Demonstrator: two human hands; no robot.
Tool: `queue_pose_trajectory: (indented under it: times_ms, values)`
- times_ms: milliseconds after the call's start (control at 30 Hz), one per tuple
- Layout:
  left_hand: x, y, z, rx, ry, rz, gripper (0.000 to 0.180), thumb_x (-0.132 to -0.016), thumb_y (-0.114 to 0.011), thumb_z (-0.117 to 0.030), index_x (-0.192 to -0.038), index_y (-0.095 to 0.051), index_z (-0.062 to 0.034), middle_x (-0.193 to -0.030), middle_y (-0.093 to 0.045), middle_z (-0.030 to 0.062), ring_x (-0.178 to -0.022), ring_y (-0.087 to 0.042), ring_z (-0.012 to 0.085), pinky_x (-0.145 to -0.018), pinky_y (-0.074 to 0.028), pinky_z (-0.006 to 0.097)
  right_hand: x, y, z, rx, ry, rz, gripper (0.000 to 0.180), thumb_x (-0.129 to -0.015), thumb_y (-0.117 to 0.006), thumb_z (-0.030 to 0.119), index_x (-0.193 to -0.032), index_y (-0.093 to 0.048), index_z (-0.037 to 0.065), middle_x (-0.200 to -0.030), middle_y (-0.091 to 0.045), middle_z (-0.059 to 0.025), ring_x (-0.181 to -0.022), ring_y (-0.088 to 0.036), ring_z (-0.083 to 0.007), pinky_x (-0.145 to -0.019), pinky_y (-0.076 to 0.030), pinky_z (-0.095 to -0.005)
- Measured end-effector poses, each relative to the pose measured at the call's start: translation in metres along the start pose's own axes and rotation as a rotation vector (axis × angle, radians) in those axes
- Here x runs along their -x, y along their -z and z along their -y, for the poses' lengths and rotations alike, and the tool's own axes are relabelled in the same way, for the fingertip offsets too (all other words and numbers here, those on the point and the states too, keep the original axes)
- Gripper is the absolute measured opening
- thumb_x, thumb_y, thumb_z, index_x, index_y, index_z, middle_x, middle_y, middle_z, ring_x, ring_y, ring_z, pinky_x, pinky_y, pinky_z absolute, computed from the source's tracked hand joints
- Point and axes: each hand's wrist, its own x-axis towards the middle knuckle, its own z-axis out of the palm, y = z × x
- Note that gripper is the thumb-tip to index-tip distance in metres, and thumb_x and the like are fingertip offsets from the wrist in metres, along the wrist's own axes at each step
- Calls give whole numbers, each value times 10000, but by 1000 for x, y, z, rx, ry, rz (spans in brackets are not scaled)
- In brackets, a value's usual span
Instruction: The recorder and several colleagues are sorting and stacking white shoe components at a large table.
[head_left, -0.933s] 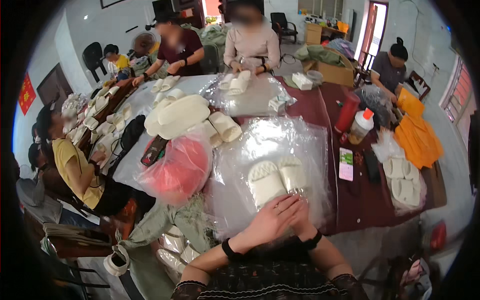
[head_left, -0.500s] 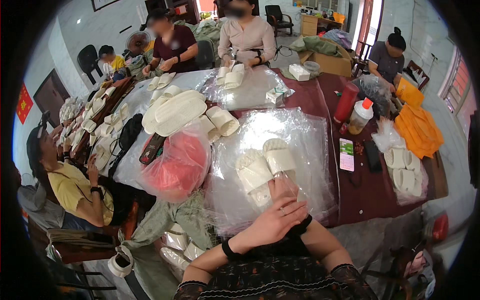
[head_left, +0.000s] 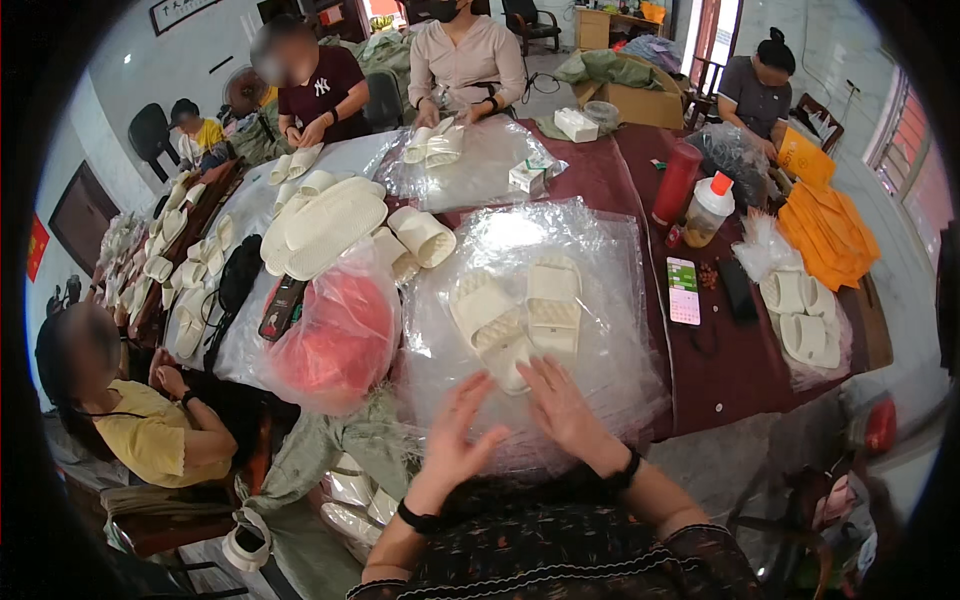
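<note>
- Spreading open, the fingers of the left hand (head_left: pixel 455 440) are held just above the clear plastic sheets (head_left: pixel 600 250), gripping nothing
- The right hand (head_left: pixel 560 410) is laid flat, fingers spread, just beside the cream slippers (head_left: pixel 515 310)
- The slippers are seen mid-table, a red bag (head_left: pixel 335 340) to their left

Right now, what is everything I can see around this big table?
slides in clear bag: two, cream, before the hands
stack of clear bags: one, under that pair
pink bag: one, left of them
loose slides: many, cream, far left
phone: one, lit, right
bottles: two, red and clear
orange cloth: pile, far right
co-workers: several, seated around
left hand: open, above the bags
right hand: flat, at the pair's near end
</note>
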Motion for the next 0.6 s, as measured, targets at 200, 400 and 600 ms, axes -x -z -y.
queue_pose_trajectory:
  times_ms: [200, 400, 600]
  values:
    - [11, -7, 39, 117, 606, -73, 623, -892, -691, -282, -1414, -445, -49, -947, -692, 134, -755, -685, 269, -681, -547, 367, 34, 118, 29, -720, -369, 594, 202, -894, -666, 77, -1081, -697, 10, -959, -712, -149, -846, -671, -176, -744, -530, -292]
    - [-8, -39, 25, 57, 585, 61, 820, -884, -699, -252, -1526, -219, -82, -829, -685, 109, -687, -673, 204, -646, -536, 325, 21, 159, -34, -510, -720, -590, 225, -956, -618, 209, -965, -669, -10, -725, -611, -4, -639, -544, -68, -587, -406, -213]
    - [-5, -43, 58, 493, 548, -99, 854, -864, -639, -15, -1555, -147, -118, -854, -658, 54, -715, -621, 112, -597, -494, 253, 21, 102, -90, -161, -803, -57, 412, -905, -658, 240, -1260, -579, 45, -903, -690, -91, -792, -654, -191, -733, -500, -320]
